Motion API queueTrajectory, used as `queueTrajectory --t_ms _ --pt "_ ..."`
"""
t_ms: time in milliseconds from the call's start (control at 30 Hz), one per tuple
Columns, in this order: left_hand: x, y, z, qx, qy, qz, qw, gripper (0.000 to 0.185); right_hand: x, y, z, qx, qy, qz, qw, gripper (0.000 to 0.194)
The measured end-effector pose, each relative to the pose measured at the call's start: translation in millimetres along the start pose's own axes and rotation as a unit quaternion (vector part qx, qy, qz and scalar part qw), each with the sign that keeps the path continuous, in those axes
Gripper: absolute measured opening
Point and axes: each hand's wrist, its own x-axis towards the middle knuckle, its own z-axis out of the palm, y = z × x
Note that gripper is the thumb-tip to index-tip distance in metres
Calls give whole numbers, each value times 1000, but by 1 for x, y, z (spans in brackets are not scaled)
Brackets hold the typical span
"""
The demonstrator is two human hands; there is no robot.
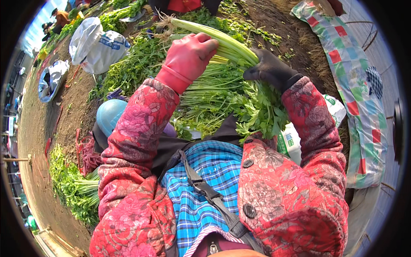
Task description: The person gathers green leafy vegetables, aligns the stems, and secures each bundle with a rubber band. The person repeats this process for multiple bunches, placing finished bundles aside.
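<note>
My left hand, in a red rubber glove, is closed at the side of a celery bunch, its fingertips against the stalks. What lies inside the fist is hidden. A dark glove covers my right hand, which grips the same bunch where stalks meet leaves. The bunch slants, its pale root end up and left, its leaves hanging below my right hand. Beneath both hands lies a heap of cut celery with long green stalks.
White sacks stand at upper left, beside an open bag. Red ties and more celery lie at left. A checkered plastic sheet runs along the right. Another person is at the top, others farther off.
</note>
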Motion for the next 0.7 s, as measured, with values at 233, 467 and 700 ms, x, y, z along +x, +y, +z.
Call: queueTrajectory --t_ms 233,467,700 --pt "22 46 45 -110 -3 96 989 17 -34 30 -30 4 6 86 996 39" --pt "3 91 131 -156 -118 10 981 10 -71 111 -33 15 -25 132 991 46" --pt "-8 100 187 -185 -285 21 940 20 -83 179 -23 123 -65 216 966 43"
